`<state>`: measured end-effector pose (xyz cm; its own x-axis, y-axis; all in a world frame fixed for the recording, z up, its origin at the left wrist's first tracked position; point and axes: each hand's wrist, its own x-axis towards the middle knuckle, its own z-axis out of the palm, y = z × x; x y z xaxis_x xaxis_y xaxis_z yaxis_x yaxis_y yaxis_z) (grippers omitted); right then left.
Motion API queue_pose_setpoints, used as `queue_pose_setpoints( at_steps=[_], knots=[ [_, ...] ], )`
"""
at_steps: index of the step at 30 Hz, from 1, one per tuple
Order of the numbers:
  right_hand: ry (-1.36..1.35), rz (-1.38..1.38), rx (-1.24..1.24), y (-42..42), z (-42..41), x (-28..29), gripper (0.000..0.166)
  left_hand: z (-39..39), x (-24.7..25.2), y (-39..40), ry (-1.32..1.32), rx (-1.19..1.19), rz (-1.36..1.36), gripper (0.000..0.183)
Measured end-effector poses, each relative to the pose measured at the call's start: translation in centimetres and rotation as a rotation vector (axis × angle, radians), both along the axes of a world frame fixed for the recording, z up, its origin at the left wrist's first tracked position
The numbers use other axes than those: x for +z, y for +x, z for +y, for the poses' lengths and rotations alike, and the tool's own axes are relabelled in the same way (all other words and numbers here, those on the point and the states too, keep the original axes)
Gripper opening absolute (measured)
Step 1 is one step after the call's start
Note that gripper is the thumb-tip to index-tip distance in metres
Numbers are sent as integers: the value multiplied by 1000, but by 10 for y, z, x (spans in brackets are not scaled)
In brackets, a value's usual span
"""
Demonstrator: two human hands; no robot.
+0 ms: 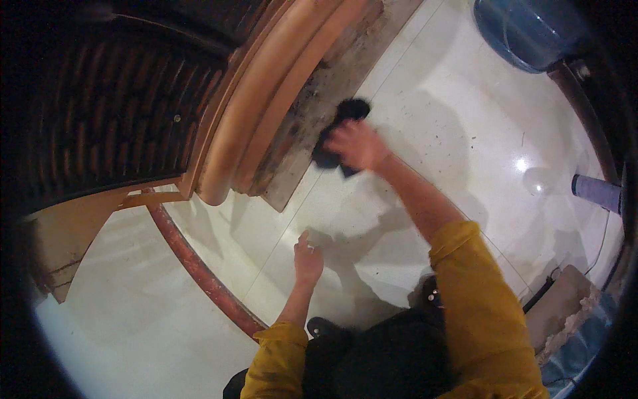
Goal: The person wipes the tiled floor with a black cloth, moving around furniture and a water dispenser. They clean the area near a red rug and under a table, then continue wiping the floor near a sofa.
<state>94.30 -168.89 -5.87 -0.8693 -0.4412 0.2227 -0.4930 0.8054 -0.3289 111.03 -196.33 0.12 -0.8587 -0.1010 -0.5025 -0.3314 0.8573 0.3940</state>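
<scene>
My right hand point(356, 144), blurred, lies on a dark cloth point(326, 149) at the edge of a soiled grey-brown base strip point(286, 192). The cloth spans the strip and the pale tiled floor point(428, 144). My left hand point(309, 259) is over the floor nearer to me, one finger pointing forward; small specks of something pale show at its fingers, too small to name. Above the strip rises a rounded brown wooden moulding point(249, 99), with a dark slatted panel point(124, 114) behind it.
A blue-grey plastic basin point(523, 30) is at the upper right, a purple-grey cylinder point(595, 193) at the right edge. A worn red strip point(199, 272) crosses the floor at left. Dark crumbs dot the tiles. A brown, frayed-edged piece point(560, 309) lies at lower right, by my shoes point(321, 328).
</scene>
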Motion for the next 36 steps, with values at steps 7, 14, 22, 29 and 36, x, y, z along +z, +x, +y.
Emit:
queue_pose_setpoints(
  at_steps=[7,14,22,29,36],
  knots=[
    [-479,196,-661,-8,107,70,39,-13,-22,31,-17,130,207,44],
    [-397,-251,228,217,-50,106,44,-39,-20,89,287,891,11,43],
    [-76,-739,211,192,-34,34,20,10,0,54,621,679,-96,55],
    [-210,258,-697,25,147,96,30,-17,7,14,636,828,14,48],
    [-276,-157,60,198,-87,76,42,-32,-7,61,623,1142,-37,48]
  ],
)
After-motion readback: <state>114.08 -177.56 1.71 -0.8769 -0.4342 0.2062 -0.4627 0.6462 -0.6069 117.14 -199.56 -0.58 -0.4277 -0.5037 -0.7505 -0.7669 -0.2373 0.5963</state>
